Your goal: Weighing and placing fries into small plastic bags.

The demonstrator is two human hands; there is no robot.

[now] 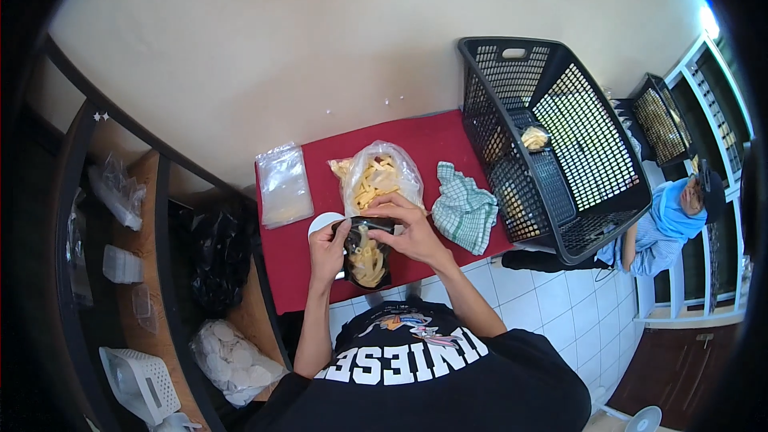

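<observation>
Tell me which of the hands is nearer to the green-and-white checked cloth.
Right. The right hand is just left of the green-and-white checked cloth; the left hand is farther left, at the left edge of the black-edged, clear-fronted pouch.

Left hand (pixel 324 258): I've got it pinching the left edge of a dark pouch (pixel 387 276), pale yellow sticks (pixel 368 260) showing inside.
Right hand (pixel 414 228): fingers bent at the pouch's upper right, near its mouth.
Clear bag (pixel 410 184): just beyond the hands, heaped with more sticks.
Red table cover (pixel 296 276): I see flat clear packets (pixel 284 188) left, a checked towel (pixel 464 208) right.
Black crate (pixel 552 228): farther right, tall, mesh-walled.
</observation>
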